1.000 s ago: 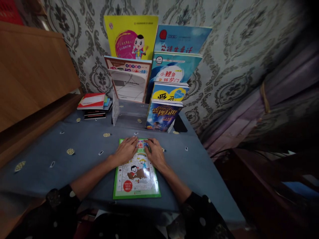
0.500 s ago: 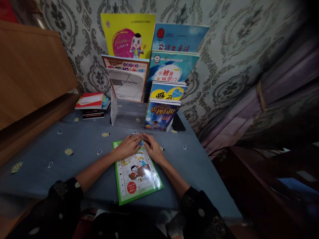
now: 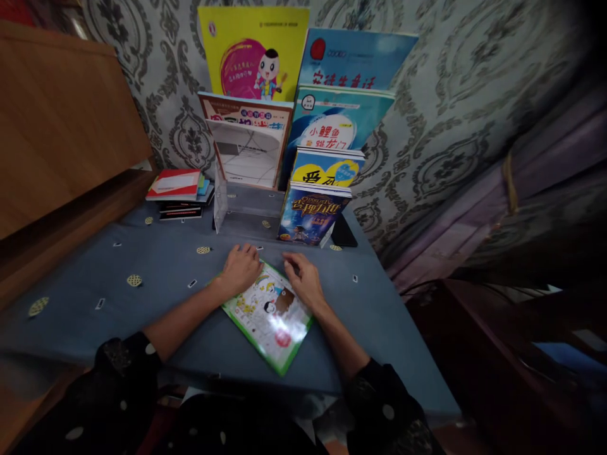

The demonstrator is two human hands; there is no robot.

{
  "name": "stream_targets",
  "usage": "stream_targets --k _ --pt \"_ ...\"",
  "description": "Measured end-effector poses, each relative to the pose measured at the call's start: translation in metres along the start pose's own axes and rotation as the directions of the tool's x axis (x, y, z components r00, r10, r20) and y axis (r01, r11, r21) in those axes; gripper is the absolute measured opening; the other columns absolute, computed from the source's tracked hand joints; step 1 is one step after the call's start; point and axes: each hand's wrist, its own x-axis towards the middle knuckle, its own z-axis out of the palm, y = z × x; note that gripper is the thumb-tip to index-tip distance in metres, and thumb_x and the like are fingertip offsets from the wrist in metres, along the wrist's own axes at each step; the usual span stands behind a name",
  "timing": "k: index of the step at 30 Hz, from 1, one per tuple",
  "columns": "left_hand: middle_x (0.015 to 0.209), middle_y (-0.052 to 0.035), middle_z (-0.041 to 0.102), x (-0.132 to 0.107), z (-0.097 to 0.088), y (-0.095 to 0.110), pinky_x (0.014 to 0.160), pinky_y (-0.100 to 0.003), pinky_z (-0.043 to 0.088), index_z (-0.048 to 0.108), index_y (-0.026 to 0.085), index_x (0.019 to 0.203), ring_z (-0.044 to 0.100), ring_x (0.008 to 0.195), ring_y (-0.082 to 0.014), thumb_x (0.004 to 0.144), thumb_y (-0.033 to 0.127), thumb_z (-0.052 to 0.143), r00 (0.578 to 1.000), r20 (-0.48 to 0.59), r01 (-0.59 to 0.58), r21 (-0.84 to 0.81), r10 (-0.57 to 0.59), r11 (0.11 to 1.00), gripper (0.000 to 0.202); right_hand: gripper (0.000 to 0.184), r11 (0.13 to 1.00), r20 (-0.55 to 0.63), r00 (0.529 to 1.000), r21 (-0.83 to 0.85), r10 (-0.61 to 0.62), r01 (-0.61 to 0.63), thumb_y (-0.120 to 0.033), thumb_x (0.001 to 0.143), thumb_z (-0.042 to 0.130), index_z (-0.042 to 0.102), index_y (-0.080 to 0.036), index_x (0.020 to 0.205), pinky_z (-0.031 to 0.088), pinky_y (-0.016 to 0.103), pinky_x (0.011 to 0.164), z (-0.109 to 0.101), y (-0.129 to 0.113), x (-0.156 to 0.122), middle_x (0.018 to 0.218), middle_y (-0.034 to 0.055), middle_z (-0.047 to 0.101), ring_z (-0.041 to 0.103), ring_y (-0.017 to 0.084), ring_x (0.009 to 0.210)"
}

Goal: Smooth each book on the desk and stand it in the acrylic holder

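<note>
A green-edged children's book (image 3: 270, 322) lies flat on the blue table cloth (image 3: 156, 284), turned at an angle with its lower corner toward me. My left hand (image 3: 241, 268) rests on its upper left corner, fingers spread flat. My right hand (image 3: 304, 278) presses its upper right edge with fingers stretched forward. Neither hand holds the book off the cloth. Just beyond my hands stands a clear tiered book stand (image 3: 237, 208) with several picture books, the nearest a dark blue one (image 3: 310, 215).
A small stack of books with a red cover (image 3: 176, 186) lies at the back left. A wooden panel (image 3: 57, 120) rises on the left. A dark phone-like thing (image 3: 342, 232) lies right of the stand. The table edge drops off on the right toward dark furniture.
The green-edged book has turned counter-clockwise under my hands, from straight to clearly slanted. My hands have moved apart a little and slid toward the book's top corners.
</note>
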Motion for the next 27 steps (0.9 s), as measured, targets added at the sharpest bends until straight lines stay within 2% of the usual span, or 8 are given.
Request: stream_targets --k 3,5,7,10,13,19,27 --pt "0.102 -0.0207 0.067 -0.004 -0.006 -0.005 0.088 -0.044 0.039 0.072 0.007 0.097 0.057 0.103 -0.0317 0.099 0.028 0.043 0.988 0.019 0.150 0.045 -0.151 0.988 0.036 0.031 0.998 0.057 0.996 -0.016 -0.064 0.065 -0.026 0.094 0.043 0.069 -0.021 0.111 0.053 0.031 0.079 -0.002 -0.007 -0.003 0.098 0.0058 0.070 0.066 0.019 0.087" --pt "0.101 -0.0214 0.066 -0.006 -0.008 -0.008 0.085 -0.043 0.039 0.072 0.006 0.097 0.057 0.100 -0.0316 0.099 0.027 0.042 0.983 0.017 0.183 0.071 -0.184 0.981 0.037 0.031 0.991 0.128 0.984 -0.036 -0.126 0.131 -0.025 0.095 0.044 0.068 -0.022 0.113 0.053 0.032 0.082 0.002 -0.009 -0.006 0.100 0.0054 0.070 0.066 0.019 0.089" --pt "0.101 -0.0213 0.067 -0.010 -0.009 -0.010 0.082 -0.043 0.039 0.072 0.006 0.097 0.058 0.099 -0.0314 0.099 0.025 0.040 0.982 0.020 0.186 0.106 -0.189 0.977 0.037 0.030 0.974 0.200 0.962 -0.086 -0.187 0.207 -0.021 0.094 0.047 0.067 -0.022 0.116 0.051 0.035 0.091 0.007 -0.007 -0.008 0.110 0.0075 0.069 0.065 0.021 0.099" --pt "0.102 -0.0197 0.067 -0.016 -0.010 -0.009 0.081 -0.042 0.041 0.072 0.007 0.100 0.060 0.098 -0.0304 0.099 0.023 0.038 0.983 0.026 0.175 0.143 -0.180 0.974 0.037 0.033 0.934 0.264 0.935 -0.204 -0.236 0.293 -0.018 0.091 0.052 0.065 -0.019 0.120 0.046 0.042 0.102 0.016 -0.003 -0.013 0.127 0.0118 0.064 0.058 0.025 0.116" --pt "0.106 -0.0196 0.068 -0.024 -0.009 -0.007 0.085 -0.041 0.043 0.069 0.006 0.109 0.062 0.101 -0.0296 0.100 0.024 0.038 0.985 0.025 0.167 0.139 -0.172 0.976 0.037 0.037 0.913 0.277 0.933 -0.271 -0.230 0.306 -0.018 0.092 0.050 0.062 -0.018 0.127 0.044 0.046 0.104 0.022 -0.001 -0.016 0.131 0.0135 0.062 0.055 0.027 0.120" --pt "0.135 -0.0223 0.058 -0.031 0.005 -0.004 0.110 -0.045 0.035 0.056 0.004 0.132 0.051 0.131 -0.0312 0.101 0.029 0.039 0.986 0.002 0.167 0.041 -0.167 0.985 0.043 0.039 0.902 0.263 0.940 -0.314 -0.218 0.296 -0.018 0.093 0.047 0.060 -0.013 0.129 0.041 0.047 0.107 0.029 0.000 -0.018 0.133 0.0162 0.060 0.053 0.028 0.124" --pt "0.148 -0.0182 0.047 -0.025 0.025 0.007 0.115 -0.042 0.032 0.049 0.007 0.139 0.042 0.140 -0.0260 0.102 0.031 0.036 1.000 -0.021 -0.011 -0.147 0.008 0.989 0.046 0.041 0.897 0.250 0.935 -0.301 -0.253 0.324 -0.018 0.093 0.044 0.058 -0.016 0.132 0.043 0.049 0.107 0.032 0.005 -0.017 0.132 0.0156 0.061 0.054 0.028 0.123"
